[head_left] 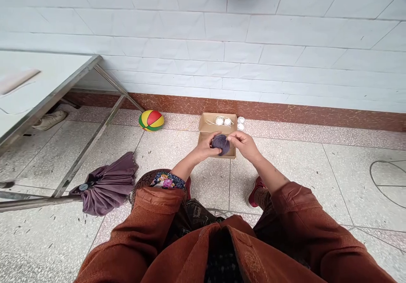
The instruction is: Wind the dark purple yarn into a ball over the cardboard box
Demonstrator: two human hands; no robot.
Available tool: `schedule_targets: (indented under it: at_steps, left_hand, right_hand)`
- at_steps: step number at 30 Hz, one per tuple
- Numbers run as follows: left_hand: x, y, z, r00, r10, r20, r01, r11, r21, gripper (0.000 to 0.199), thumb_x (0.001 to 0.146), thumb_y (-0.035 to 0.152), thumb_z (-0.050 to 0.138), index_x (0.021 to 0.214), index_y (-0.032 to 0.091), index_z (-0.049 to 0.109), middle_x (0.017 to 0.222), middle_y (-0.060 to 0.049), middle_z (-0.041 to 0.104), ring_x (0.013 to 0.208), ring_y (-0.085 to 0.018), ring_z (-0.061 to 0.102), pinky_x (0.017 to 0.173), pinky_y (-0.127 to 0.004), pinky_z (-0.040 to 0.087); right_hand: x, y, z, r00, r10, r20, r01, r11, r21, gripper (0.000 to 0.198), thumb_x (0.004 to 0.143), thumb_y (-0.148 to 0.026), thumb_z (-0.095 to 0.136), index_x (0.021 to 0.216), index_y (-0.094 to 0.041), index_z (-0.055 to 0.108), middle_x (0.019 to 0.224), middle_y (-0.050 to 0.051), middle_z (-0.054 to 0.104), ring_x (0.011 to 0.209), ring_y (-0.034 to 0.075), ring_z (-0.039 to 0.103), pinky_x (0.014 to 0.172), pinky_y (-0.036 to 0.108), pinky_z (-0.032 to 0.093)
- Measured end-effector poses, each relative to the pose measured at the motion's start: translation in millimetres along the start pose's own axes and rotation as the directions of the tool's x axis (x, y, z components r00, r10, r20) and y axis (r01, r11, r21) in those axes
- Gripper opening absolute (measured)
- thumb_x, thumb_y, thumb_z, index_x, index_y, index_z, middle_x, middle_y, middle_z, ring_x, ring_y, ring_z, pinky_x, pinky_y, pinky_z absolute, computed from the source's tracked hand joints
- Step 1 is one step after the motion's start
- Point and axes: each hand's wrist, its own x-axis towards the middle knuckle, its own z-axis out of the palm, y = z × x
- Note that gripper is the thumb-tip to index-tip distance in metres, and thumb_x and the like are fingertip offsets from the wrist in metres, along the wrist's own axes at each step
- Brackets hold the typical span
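A dark purple ball of yarn [222, 144] is held over the cardboard box. My left hand [205, 148] wraps round its left side, thumb below and fingers above. At the ball's upper right, my right hand [243, 144] is closed in a pinch. What lies between those fingertips is too small to make out for certain; it may be a strand of the yarn. Below stands the open cardboard box [233, 152], partly hidden by my hands. Two white yarn balls [219, 120] with loose strands rest at the box's far side. More white balls [241, 123] sit just right of it.
A red, yellow and green ball [151, 120] lies by the wall, left of the box. A folded purple umbrella [109, 183] lies near the metal-framed table [91, 65]. A shoe [50, 120] shows beneath the table. At the right is a wire frame [388, 185].
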Motion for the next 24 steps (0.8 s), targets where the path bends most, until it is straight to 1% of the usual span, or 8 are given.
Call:
schedule_targets:
  at_steps: [2,5,7,10,13,16,19,24]
  left_hand:
    - [-4.0,2.4,3.5,0.991,0.009,0.136,0.007,0.993,-0.116,0.08,0.065,0.028,0.086,0.141,0.028,0.063,0.137,-0.011,0.065,0.129,-0.033,0.059,0.11,-0.048,0.044]
    - [-8.6,8.1,9.4,0.974,0.046,0.223,0.028,0.948,-0.316,0.077,0.069,0.033,0.084,0.142,0.031,0.062,0.142,-0.011,0.063,0.13,-0.033,0.059,0.107,-0.047,0.048]
    - [-8.9,11.6,12.2,0.979,0.04,0.202,0.046,0.912,-0.407,0.075,0.069,0.035,0.083,0.141,0.028,0.063,0.136,-0.012,0.066,0.124,-0.033,0.063,0.102,-0.047,0.051]
    - [-3.8,13.1,12.6,0.999,0.032,0.039,-0.011,0.893,-0.45,0.071,0.068,0.034,0.083,0.136,0.022,0.065,0.121,-0.011,0.07,0.116,-0.03,0.066,0.101,-0.044,0.051]
    - [4.0,8.6,8.8,0.985,0.028,-0.173,-0.09,0.928,-0.362,0.066,0.067,0.03,0.083,0.13,0.021,0.065,0.116,-0.008,0.07,0.114,-0.026,0.065,0.105,-0.041,0.048]
    - [8.6,1.6,3.5,0.959,0.047,-0.281,-0.1,0.979,-0.176,0.068,0.066,0.028,0.081,0.131,0.021,0.064,0.121,-0.007,0.069,0.118,-0.026,0.062,0.11,-0.042,0.045]
    - [8.2,-3.5,0.1,0.966,0.068,-0.249,-0.066,0.998,0.016,0.072,0.065,0.027,0.079,0.134,0.02,0.062,0.13,-0.009,0.066,0.124,-0.029,0.06,0.113,-0.044,0.043]
    - [2.0,-4.3,0.1,0.998,0.05,-0.032,-0.045,0.989,0.142,0.085,0.066,0.026,0.081,0.146,0.022,0.055,0.142,-0.012,0.06,0.131,-0.033,0.057,0.115,-0.05,0.041]
  right_hand:
    - [3.2,7.8,-1.3,0.997,0.02,-0.069,-0.023,0.999,-0.032,0.032,0.09,-0.053,0.068,0.079,-0.022,0.068,0.074,0.001,0.063,0.068,0.017,0.053,0.067,0.03,0.044]
    - [3.3,20.7,2.3,0.992,0.051,-0.119,-0.065,0.99,-0.124,0.026,0.092,-0.045,0.064,0.078,-0.023,0.066,0.073,0.001,0.063,0.068,0.018,0.053,0.067,0.03,0.043]
    - [0.3,27.4,7.0,0.992,0.059,-0.109,-0.081,0.975,-0.209,0.019,0.093,-0.035,0.062,0.079,-0.022,0.066,0.076,0.002,0.066,0.072,0.019,0.057,0.071,0.031,0.045]
    - [-7.0,31.3,14.9,0.999,0.043,-0.021,-0.048,0.945,-0.325,0.01,0.092,-0.025,0.061,0.086,-0.022,0.069,0.087,0.005,0.071,0.084,0.022,0.064,0.08,0.033,0.048]
    - [-14.6,26.8,20.8,0.993,-0.025,0.118,0.064,0.938,-0.34,0.012,0.097,-0.028,0.061,0.093,-0.023,0.071,0.093,0.006,0.074,0.087,0.022,0.066,0.082,0.033,0.049]
    - [-18.5,15.4,21.3,0.958,-0.122,0.261,0.182,0.958,-0.223,0.018,0.099,-0.036,0.063,0.093,-0.023,0.073,0.09,0.004,0.074,0.082,0.019,0.067,0.079,0.031,0.051]
    - [-15.6,2.9,14.0,0.951,-0.146,0.271,0.178,0.979,-0.096,0.023,0.099,-0.043,0.066,0.093,-0.023,0.075,0.086,0.002,0.074,0.076,0.017,0.066,0.074,0.03,0.051]
    - [0.0,-0.7,-5.5,0.996,-0.089,0.02,0.089,0.996,-0.015,0.028,0.095,-0.05,0.07,0.09,-0.023,0.076,0.088,0.003,0.074,0.081,0.018,0.066,0.079,0.032,0.052]
